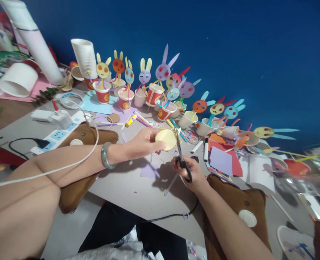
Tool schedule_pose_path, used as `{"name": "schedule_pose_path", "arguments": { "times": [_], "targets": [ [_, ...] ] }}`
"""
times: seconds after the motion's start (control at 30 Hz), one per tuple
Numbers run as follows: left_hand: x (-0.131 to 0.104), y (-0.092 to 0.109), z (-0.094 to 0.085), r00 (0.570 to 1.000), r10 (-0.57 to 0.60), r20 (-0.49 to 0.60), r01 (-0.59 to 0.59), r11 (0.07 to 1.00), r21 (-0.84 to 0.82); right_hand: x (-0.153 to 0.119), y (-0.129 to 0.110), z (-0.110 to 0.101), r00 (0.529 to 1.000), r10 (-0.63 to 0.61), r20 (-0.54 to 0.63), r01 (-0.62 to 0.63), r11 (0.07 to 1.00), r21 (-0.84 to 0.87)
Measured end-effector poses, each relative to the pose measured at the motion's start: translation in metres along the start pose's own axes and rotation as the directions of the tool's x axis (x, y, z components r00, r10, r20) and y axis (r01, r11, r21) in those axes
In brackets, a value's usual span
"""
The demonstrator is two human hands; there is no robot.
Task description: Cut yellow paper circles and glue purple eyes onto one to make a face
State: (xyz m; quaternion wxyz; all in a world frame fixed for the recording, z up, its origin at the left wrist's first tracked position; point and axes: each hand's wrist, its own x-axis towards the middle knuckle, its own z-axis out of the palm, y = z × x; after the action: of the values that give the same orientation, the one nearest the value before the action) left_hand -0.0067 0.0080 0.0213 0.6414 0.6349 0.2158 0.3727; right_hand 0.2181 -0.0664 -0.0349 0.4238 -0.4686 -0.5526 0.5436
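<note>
My left hand (145,143) pinches a round piece of pale yellow paper (166,140) by its left edge, thumb on top. My right hand (191,173) is closed around the black handles of a pair of scissors (179,146). Its blades point up and away, right beside the disc's right edge. A small yellow paper scrap (177,130) is near the blade tips; whether it is still joined to the disc I cannot tell. Both hands are above the table, where a purple paper piece (149,170) lies below the disc.
Paper cups with paper rabbits, such as one red cup (102,94), line the blue wall. At left are a power strip (59,134), a white cable (95,144) across my left forearm, and stacked cups (83,54). Brown cushions lie under both arms. Markers (205,150) and purple paper (221,160) lie right.
</note>
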Motion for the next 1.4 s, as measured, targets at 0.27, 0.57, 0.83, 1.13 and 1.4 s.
{"name": "schedule_pose_path", "arguments": {
  "times": [0.27,0.57,0.83,1.13,1.4],
  "targets": [
    [-0.0002,0.0001,0.0003,1.0,-0.001,-0.013,0.0,1.0,-0.009,-0.0006,-0.0003,0.0001,1.0,-0.006,-0.009,0.006,1.0,0.011],
    [0.0001,0.0004,-0.0005,0.998,-0.024,-0.052,0.024,1.0,0.01,-0.0001,-0.0014,0.001,1.0,-0.011,0.002,0.011,1.0,0.005],
    [0.0004,0.0001,-0.0002,0.995,-0.015,-0.1,0.015,1.0,-0.004,0.0006,-0.001,0.0004,1.0,-0.026,0.007,0.026,0.999,0.042],
    [-0.0004,-0.0045,-0.0029,0.995,-0.013,-0.098,0.014,1.0,0.012,0.001,-0.002,0.0011,1.0,0.005,0.0,-0.005,0.999,0.053],
    [0.0024,0.0005,-0.0038,0.989,-0.031,-0.145,0.037,0.998,0.041,0.0021,0.0008,0.0003,0.997,-0.064,-0.03,0.064,0.998,-0.004]
  ]
}}
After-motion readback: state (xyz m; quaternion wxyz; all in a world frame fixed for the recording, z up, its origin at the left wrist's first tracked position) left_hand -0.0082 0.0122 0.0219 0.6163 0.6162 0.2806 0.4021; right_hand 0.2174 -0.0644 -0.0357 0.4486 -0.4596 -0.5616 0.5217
